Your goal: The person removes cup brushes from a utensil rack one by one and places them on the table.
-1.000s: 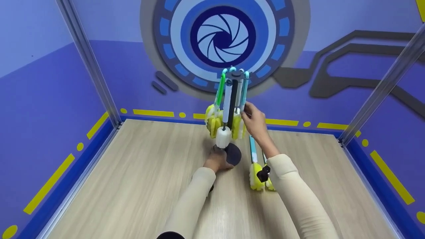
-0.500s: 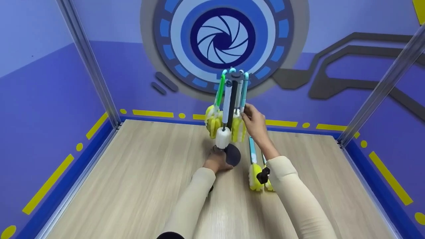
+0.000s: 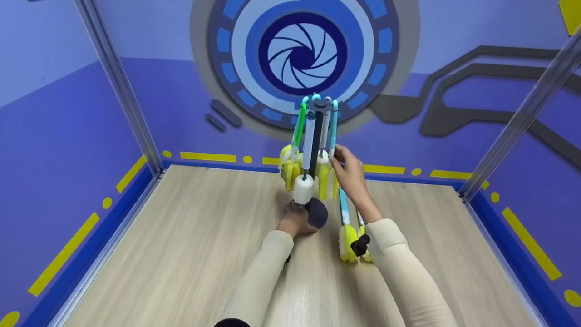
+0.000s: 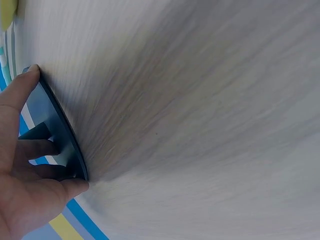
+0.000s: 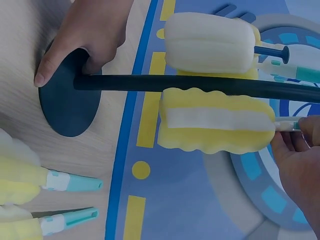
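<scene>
Slightly lower against the black metal-looking stand with a round base and upright post (image 3: 316, 145) hangs the yellow-and-white sponge brush with a turquoise handle (image 3: 327, 184); since the earlier frame its sponge head has dropped a little, and the right hand (image 3: 352, 175) has come down with it. Its fingers pinch that brush where the sponge meets the handle, at the right side of the stand. At the foot of the stand, the left hand (image 3: 295, 221) has its fingers gripping the flat dark base (image 3: 317, 213) on the pale wood-grain tabletop (image 3: 204, 250).

Several brushes hang around the stand: a green-handled one with a yellow sponge (image 3: 299, 127) on its left, and a pale-handled one with a white cylindrical sponge (image 3: 303, 190) at its front. Two more, a turquoise-handled sponge brush (image 5: 75, 182) and its lookalike (image 5: 80, 216), lie to the right of the stand, nearer the person.

In my judgement the work is well along: most brushes are on the stand, and two remain off it. Whether the pinched brush's loop sits on its hook is too small to tell.
</scene>
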{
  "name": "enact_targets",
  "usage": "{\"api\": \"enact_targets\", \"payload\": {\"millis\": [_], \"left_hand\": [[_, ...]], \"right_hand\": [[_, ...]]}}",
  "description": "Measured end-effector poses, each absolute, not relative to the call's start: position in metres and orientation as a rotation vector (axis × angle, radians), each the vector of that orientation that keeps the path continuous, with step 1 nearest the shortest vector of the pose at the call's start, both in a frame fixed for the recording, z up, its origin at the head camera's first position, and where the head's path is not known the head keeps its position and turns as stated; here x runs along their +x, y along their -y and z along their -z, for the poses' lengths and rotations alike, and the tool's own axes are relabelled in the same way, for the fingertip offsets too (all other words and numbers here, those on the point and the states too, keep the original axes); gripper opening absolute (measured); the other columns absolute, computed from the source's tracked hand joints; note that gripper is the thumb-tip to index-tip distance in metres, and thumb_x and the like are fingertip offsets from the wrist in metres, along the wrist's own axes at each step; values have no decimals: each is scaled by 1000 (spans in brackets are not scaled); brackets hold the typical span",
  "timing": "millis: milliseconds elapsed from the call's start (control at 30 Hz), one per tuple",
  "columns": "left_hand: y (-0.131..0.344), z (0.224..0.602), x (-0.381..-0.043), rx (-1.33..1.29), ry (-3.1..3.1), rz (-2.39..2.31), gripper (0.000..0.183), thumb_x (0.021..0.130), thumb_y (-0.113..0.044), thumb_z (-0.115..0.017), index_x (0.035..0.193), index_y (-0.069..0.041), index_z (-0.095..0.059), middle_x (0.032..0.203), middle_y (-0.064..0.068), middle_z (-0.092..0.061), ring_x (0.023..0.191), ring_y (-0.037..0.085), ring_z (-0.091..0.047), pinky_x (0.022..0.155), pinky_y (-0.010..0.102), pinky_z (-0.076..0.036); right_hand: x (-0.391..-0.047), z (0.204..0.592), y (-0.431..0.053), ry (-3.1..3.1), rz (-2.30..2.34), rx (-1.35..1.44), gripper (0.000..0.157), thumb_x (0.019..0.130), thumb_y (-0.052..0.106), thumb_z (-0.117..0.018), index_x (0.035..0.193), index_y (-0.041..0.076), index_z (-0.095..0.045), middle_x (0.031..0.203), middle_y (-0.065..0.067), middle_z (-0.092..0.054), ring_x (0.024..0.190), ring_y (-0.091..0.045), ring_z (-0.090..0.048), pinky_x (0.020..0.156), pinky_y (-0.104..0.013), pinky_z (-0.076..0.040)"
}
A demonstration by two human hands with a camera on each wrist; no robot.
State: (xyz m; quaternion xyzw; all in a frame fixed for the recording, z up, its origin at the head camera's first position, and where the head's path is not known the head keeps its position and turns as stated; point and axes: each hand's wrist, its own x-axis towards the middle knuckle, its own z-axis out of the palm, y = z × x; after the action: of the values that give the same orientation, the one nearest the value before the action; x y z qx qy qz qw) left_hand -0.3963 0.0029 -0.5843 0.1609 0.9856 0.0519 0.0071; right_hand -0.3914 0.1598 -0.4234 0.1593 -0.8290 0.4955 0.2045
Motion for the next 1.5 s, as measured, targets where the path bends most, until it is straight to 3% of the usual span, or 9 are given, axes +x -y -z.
{"api": "enact_targets", "payload": {"millis": [200,733,1500], "left_hand": [[-2,584,-394,484,-3066,-166,87,82,-57,-77,134,11,-58,134,28,-60,131,40,-52,109,53,-41],[-3,588,-391,523,-3150,-164,85,77,-60,-80,123,10,-64,121,26,-65,117,37,-58,100,51,-44],[-4,577,-390,466,-3074,-189,86,81,-58,-79,125,13,-62,126,29,-62,120,38,-57,105,51,-43]], "right_hand": [[-389,425,-159,2308,-1358,442,36,104,8,-57,140,0,-58,124,-18,-68,112,-30,-66,95,-43,-55],[-381,417,-161,2290,-1346,455,36,103,8,-59,139,-1,-59,122,-17,-69,110,-29,-67,92,-45,-56],[-379,408,-172,2286,-1346,406,35,102,7,-61,136,-1,-61,122,-19,-69,110,-29,-67,95,-45,-55]]}}
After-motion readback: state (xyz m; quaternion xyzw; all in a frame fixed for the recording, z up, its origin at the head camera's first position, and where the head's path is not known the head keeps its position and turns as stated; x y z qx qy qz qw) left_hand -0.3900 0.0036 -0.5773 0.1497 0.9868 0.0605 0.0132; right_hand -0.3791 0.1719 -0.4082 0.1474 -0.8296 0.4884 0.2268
